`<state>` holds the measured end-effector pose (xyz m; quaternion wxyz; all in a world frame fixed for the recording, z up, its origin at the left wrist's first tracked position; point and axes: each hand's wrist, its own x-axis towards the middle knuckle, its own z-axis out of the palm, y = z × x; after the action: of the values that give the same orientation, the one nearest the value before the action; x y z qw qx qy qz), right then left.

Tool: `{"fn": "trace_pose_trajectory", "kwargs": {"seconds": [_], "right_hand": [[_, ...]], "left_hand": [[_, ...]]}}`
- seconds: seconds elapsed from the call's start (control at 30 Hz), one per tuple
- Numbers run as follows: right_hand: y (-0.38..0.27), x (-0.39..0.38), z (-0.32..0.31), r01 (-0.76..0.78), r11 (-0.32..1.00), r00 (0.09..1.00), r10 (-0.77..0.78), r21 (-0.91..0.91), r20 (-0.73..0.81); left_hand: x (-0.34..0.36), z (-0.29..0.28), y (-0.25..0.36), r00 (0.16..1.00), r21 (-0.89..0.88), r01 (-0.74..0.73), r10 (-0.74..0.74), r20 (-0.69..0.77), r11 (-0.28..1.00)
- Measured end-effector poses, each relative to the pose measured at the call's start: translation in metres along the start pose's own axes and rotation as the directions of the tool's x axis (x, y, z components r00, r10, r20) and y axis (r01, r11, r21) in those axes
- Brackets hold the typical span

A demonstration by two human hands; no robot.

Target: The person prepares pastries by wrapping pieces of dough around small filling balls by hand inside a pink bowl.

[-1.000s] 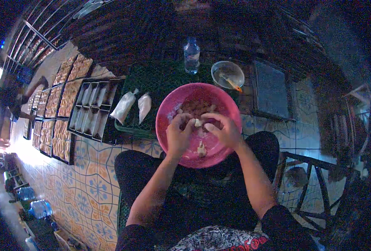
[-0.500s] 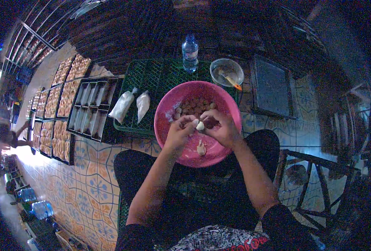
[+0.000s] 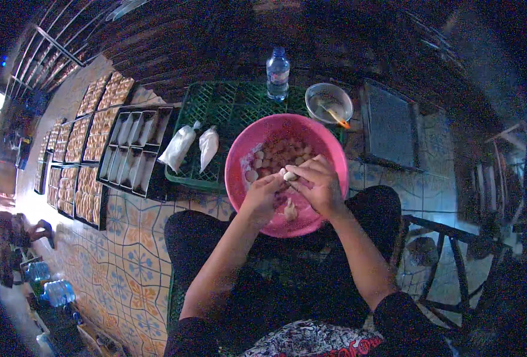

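Both hands meet over a round pink basin (image 3: 235,149). Between their fingertips is a small pale dough piece (image 3: 290,176). My left hand (image 3: 261,197) pinches it from the left, and my right hand (image 3: 323,189) closes around it from the right. Beneath them, a larger torn lump of pale dough (image 3: 290,210) lies in the near part of the basin. Several small brown balls (image 3: 284,149) are heaped in the far part. Pale rounded pieces (image 3: 251,175) sit along the left inside wall, beside some white powder.
The basin stands by a green plastic crate (image 3: 216,98) bearing two bags of white powder (image 3: 179,147), a water bottle (image 3: 277,76) and a bowl (image 3: 329,98) with an orange-tipped utensil. Left are tins (image 3: 134,149) and trays of buns (image 3: 91,196). A flat tray (image 3: 389,125) lies right.
My fingers have shifted around the dough piece, which the right fingers now cover more. The whole view has moved slightly. At the far left, a person has changed position.
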<state>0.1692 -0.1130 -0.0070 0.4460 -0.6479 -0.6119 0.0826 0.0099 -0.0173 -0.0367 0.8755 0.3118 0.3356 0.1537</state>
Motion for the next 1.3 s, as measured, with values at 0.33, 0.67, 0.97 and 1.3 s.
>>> {"fn": "trace_pose_trajectory", "kwargs": {"seconds": [0.33,0.67,0.97,1.3], "right_hand": [[0.006,0.002,-0.002,-0.063,0.998,0.995,0.063,-0.006,-0.073],[0.004,0.001,-0.005,-0.068,0.997,0.997,0.067,0.021,0.046],[0.005,0.003,-0.011,-0.022,0.997,0.997,0.016,0.072,0.078],[0.011,0.003,-0.013,0.149,0.980,0.987,-0.140,-0.130,0.076]], "left_hand": [[0.011,-0.007,0.001,0.876,0.661,-0.384,0.481,0.039,0.645],[0.003,0.002,0.004,0.997,0.046,-0.002,-0.002,0.081,0.999],[0.011,-0.008,0.001,0.996,0.019,0.003,-0.005,0.084,1.000],[0.012,-0.012,-0.003,0.997,0.164,0.051,-0.061,0.055,0.985]]}}
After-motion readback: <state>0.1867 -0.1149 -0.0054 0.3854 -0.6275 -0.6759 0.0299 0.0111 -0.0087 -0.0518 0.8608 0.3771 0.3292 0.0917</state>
